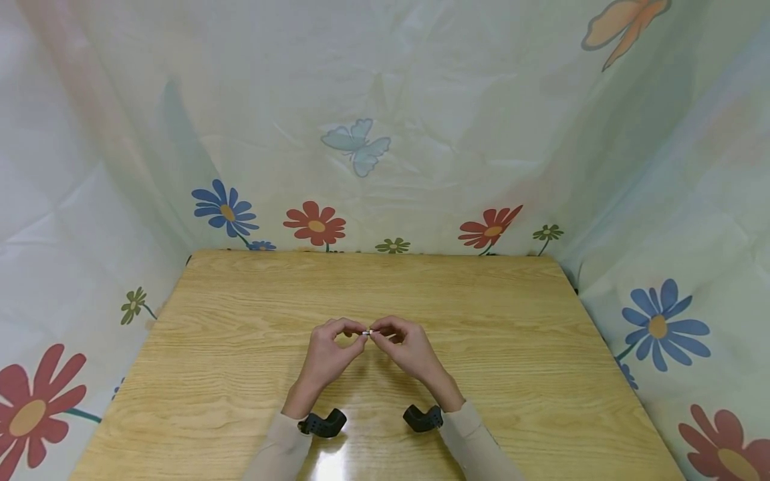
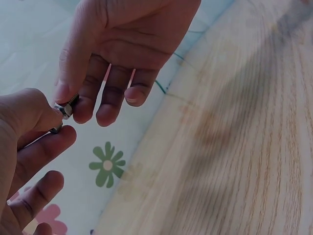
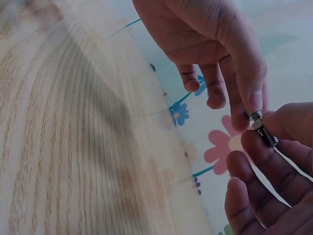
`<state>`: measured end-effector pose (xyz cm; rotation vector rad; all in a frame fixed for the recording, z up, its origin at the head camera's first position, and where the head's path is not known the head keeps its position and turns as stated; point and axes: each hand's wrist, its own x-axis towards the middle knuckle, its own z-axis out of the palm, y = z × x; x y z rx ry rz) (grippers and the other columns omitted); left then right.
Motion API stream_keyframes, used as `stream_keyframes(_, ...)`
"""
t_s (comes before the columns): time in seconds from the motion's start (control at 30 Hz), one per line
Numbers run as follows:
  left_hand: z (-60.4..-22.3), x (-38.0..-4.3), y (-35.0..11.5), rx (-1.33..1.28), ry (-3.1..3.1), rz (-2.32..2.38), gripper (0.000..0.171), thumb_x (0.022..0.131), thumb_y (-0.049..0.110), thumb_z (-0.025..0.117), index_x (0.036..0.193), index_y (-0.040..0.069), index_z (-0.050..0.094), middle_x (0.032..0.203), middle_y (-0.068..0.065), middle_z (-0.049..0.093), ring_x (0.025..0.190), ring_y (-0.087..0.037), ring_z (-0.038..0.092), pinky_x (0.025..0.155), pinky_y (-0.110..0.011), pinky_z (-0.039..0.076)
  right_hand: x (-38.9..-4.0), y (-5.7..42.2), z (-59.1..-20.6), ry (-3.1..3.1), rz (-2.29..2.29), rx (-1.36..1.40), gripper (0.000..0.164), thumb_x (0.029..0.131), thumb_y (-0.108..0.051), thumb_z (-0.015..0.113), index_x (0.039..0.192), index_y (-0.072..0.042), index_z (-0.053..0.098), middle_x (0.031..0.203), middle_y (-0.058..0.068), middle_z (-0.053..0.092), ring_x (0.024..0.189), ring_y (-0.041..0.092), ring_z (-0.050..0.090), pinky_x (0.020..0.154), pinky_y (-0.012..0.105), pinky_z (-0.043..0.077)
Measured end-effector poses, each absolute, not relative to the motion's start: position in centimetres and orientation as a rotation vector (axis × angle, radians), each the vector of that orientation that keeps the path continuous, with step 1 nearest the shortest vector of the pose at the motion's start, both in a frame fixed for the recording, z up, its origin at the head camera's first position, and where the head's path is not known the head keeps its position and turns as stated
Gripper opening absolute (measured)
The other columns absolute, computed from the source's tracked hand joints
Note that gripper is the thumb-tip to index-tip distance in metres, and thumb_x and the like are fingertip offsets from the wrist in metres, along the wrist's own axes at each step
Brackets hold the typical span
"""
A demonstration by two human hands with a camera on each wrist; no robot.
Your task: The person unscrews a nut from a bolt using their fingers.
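A small metal bolt (image 3: 270, 138) with a hex nut (image 3: 257, 125) on its threaded shank is held between both hands. My left hand (image 1: 327, 351) pinches one end of it with thumb and index finger. From the other side, my right hand (image 1: 409, 349) pinches the threaded part close beside the nut, thumb against index finger. Fingertips of both hands nearly meet around the nut, and they hide both ends of the bolt in part. Each hand's other fingers are loosely bent and hold nothing. In the head view, the hands are over the middle of the table.
The wooden table (image 1: 481, 300) has light grain and spreads out on all sides of the hands. A pale curtain (image 1: 421, 87) printed with flowers and butterflies stands behind it and along both sides. Black wrist cameras sit at both sleeve cuffs.
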<state>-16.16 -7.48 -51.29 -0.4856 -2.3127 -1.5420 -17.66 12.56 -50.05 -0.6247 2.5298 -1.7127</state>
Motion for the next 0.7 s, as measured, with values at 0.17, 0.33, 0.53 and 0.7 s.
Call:
stream_keyframes(0.17, -51.47, -16.22, -7.51, -0.496, -2.288, -1.556, 0.014, 0.087, 0.007, 0.081, 0.098, 0.016, 0.080, 0.093, 0.001, 0.078, 0.086, -0.035, 0.067, 0.078, -0.050, 0.055, -17.62, 12.43, -50.05, 2.531, -1.721, -0.627, 0.015, 0.097, -0.017, 0.073, 0.112, -0.012, 0.075, 0.105, 0.006, 0.076, 0.097, 0.022, 0.072, 0.078, 0.031, 0.059)
stream_keyframes(0.33, -51.54, -16.24, -7.53, -0.498, -2.286, -1.555, 0.014, 0.087, 0.007, 0.081, 0.098, 0.016, 0.080, 0.093, 0.001, 0.078, 0.086, -0.028, 0.067, 0.080, -0.049, 0.055, -17.60, 12.21, -50.18, 2.553, -1.714, -0.647, 0.015, 0.096, -0.009, 0.073, 0.111, -0.009, 0.073, 0.107, 0.009, 0.075, 0.097, 0.024, 0.070, 0.079, 0.032, 0.058)
stream_keyframes(0.53, -51.57, -16.18, -7.54, -0.485, -2.294, -1.568, 0.014, 0.087, 0.007, 0.081, 0.098, 0.016, 0.080, 0.093, 0.002, 0.078, 0.088, -0.029, 0.067, 0.083, -0.051, 0.054, -17.62, 12.49, -50.21, 2.539, -1.740, -0.714, 0.013, 0.097, -0.010, 0.071, 0.111, -0.011, 0.072, 0.110, 0.007, 0.072, 0.101, 0.020, 0.067, 0.081, 0.031, 0.058)
stream_keyframes(0.7, -51.60, -16.23, -7.56, -0.466, -2.295, -1.577, 0.014, 0.087, 0.007, 0.081, 0.097, 0.017, 0.080, 0.093, 0.004, 0.078, 0.088, -0.035, 0.067, 0.084, -0.049, 0.054, -17.50, 12.58, -49.97, 2.567, -1.749, -0.674, 0.017, 0.101, -0.020, 0.068, 0.115, -0.011, 0.072, 0.113, 0.006, 0.073, 0.105, 0.020, 0.067, 0.084, 0.033, 0.057)
